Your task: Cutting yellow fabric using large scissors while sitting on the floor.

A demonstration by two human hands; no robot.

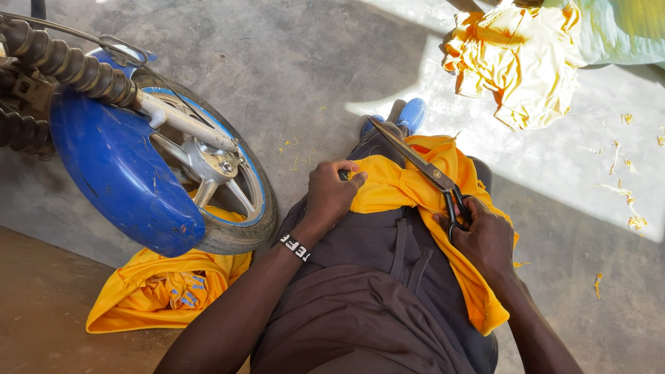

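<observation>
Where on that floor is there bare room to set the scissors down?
Bare concrete floor lies open between the blue motorcycle wheel and the heap of yellow cloth, and again right of the lap, with only small scraps. The lap is crowded: yellow fabric, black-handled scissors in the right hand, left hand.

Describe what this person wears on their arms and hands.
Both arms are bare, with no sleeves or gloves in view. The left hand has a beaded wristband at the wrist, black with white markings. The right hand shows no ring, watch or band.
</observation>
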